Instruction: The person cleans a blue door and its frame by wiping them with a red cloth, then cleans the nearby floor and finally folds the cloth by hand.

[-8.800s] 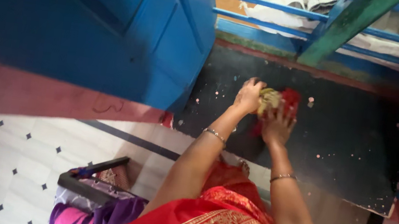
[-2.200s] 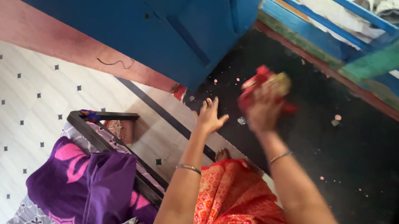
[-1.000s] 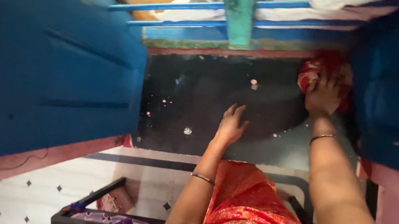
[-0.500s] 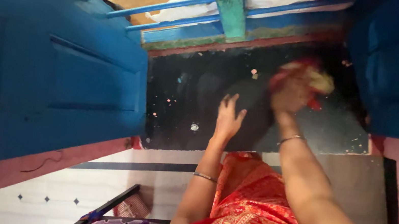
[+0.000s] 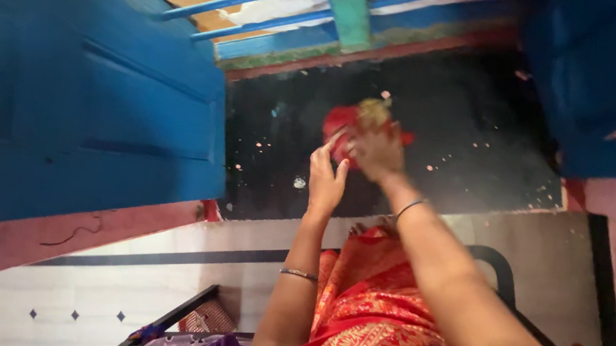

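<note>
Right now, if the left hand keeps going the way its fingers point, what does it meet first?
Probably the red cloth bunched in the right hand: the left hand points up at it, fingers close beside it. Depth is unclear.

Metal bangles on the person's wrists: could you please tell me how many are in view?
2: one thin metal bangle on the left wrist, one on the right wrist. More may be hidden.

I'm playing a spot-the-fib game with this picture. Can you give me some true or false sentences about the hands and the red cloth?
1. The right hand holds a red cloth. True.
2. The cloth is over white tiles. False: it is over the dark sill.
3. The left hand is open, fingers up, beside the cloth. True.
4. The shutters are yellow. False: they are blue.
5. Both wrists are bare. False: each wears a thin bangle.
</note>
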